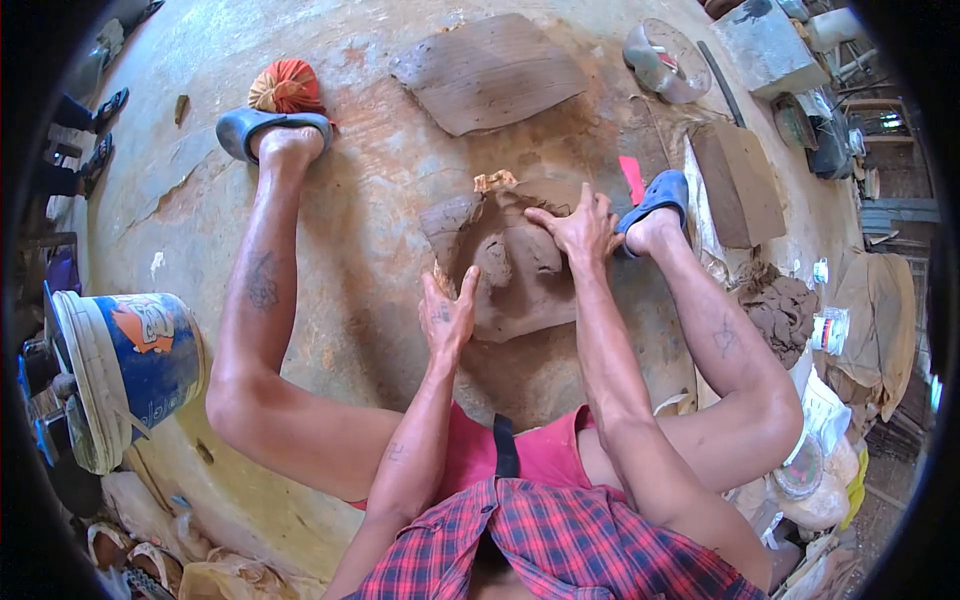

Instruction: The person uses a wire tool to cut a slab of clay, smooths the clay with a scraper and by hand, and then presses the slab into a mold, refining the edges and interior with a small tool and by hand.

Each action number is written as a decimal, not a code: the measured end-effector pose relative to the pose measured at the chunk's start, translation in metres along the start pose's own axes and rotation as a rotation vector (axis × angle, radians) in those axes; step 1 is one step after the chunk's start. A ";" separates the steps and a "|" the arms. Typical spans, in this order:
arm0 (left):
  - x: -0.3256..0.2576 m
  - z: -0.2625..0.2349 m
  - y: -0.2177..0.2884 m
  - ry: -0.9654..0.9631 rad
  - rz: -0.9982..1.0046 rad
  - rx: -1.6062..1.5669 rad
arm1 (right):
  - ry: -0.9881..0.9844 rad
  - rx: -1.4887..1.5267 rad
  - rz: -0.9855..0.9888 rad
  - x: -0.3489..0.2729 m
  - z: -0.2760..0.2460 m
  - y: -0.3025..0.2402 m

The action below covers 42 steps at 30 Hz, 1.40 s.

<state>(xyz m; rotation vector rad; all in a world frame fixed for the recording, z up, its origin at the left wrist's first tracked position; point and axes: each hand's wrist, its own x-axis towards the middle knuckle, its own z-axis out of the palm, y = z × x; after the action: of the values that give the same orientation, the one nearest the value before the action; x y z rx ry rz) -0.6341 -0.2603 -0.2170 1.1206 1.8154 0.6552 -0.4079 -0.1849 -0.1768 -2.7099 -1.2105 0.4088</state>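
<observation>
Between my legs lies a piece of grey-brown wet clay with raised edges, a hollow middle and rounded lumps inside. My left hand grips its left edge, thumb pointing up on the inner side and fingers along the outside. At the upper right edge, my right hand has its thumb over the inner face and its fingers on the outer side. A crumbly tan bit shows at the clay's far edge. What lies under the clay is hidden.
A wide clay slab lies beyond on the floor. Right of my foot stand a clay block and a clay heap. An orange cloth bundle touches my left shoe. A blue-and-white bucket is at left; a clear round container sits far right.
</observation>
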 end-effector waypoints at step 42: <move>-0.020 0.038 -0.022 0.152 0.119 -0.064 | -0.007 -0.060 0.307 -0.029 -0.031 0.031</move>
<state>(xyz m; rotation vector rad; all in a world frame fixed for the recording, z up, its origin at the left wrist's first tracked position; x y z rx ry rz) -0.6059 -0.2884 -0.2437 1.1690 1.8515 0.8834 -0.3947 -0.2280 -0.1496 -2.9562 -0.8185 0.4225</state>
